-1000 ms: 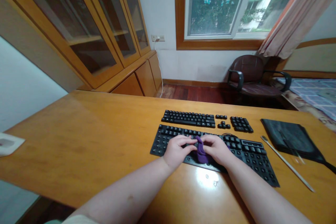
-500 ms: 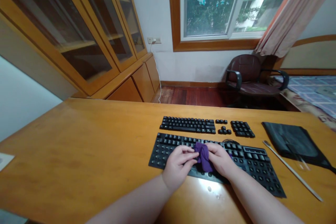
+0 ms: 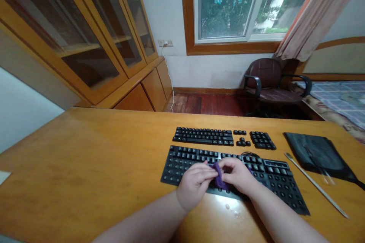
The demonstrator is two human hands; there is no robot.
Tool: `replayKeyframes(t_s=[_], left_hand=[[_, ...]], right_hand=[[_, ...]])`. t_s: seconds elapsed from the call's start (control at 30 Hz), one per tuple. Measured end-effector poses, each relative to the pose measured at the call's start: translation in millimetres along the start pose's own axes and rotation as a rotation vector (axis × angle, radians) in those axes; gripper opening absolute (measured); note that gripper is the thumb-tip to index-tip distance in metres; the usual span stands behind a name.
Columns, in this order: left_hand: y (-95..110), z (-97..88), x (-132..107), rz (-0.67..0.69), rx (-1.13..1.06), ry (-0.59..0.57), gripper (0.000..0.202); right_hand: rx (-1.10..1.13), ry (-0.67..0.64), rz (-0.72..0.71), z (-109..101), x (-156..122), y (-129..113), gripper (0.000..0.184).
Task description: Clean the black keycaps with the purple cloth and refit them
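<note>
Both my hands meet over the front middle of a black keyboard [image 3: 273, 184], with a crumpled purple cloth [image 3: 220, 183] pinched between them. The fingertips of my left hand [image 3: 195, 182] press together on the cloth's left side. On its right side, my right hand [image 3: 238, 174] grips the cloth between thumb and fingers. Any small thing inside the folds is hidden. Many key positions on the keyboard are bare of caps, while the upper rows still carry some. Loose black keycaps [image 3: 203, 136] lie in keyboard order behind it.
More keycaps form a number-pad block [image 3: 262, 140] at the right. A thin light stick with a brush-like end [image 3: 316, 186] lies beside the keyboard. Past it is a black pouch [image 3: 316, 152] with a thin clear-tipped tool on top. Small wet-looking spots [image 3: 236, 212] mark the wooden desk [image 3: 85, 167].
The purple cloth is now folded narrower between my fingers, and my hands have closed in on each other. The camera view has shifted slightly.
</note>
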State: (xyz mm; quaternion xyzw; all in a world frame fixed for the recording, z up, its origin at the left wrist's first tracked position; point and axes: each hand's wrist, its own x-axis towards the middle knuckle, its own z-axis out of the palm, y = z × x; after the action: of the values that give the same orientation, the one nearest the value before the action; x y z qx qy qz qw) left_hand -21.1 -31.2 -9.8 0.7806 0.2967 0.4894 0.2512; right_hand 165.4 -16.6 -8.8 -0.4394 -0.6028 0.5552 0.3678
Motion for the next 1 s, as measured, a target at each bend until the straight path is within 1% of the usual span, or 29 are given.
replayKeyframes(t_s=[0.1,0.27,0.37,0.47,0.57,0.63,0.8,0.9,1.0], left_hand=[[-2,0.5,1,0.037,0.008,-0.02,0.033],[-6,0.7,3,0.06,0.04,-0.029,0.026],[-6,0.6,4,0.102,0.011,-0.064,0.023],[-4,0.3,6,0.121,0.001,-0.032,0.023],[-2,-0.5,8,0.096,0.009,0.027,0.021],[-1,-1.0,9,0.067,0.01,0.046,0.02],[-3,1.2,5,0.007,-0.015,0.006,0.021],[-5,4.0,2,-0.05,-0.009,0.012,0.02],[-4,3.9,2,-0.05,0.001,0.018,0.022]], right_hand=[[0.003,0.026,-0.018,0,1,0,0.011],[-0.014,-0.03,-0.058,-3,2,-6,0.018],[-0.02,-0.052,-0.04,-7,2,-6,0.022],[-0.04,-0.038,0.004,-9,0,-3,0.02],[-0.04,-0.012,0.023,-9,0,-2,0.015],[-0.053,-0.002,0.006,-8,1,-5,0.015],[-0.121,-0.01,-0.054,-5,2,-12,0.021],[-0.114,-0.025,-0.076,-5,2,-13,0.023],[-0.125,-0.044,-0.092,-6,1,-13,0.024]])
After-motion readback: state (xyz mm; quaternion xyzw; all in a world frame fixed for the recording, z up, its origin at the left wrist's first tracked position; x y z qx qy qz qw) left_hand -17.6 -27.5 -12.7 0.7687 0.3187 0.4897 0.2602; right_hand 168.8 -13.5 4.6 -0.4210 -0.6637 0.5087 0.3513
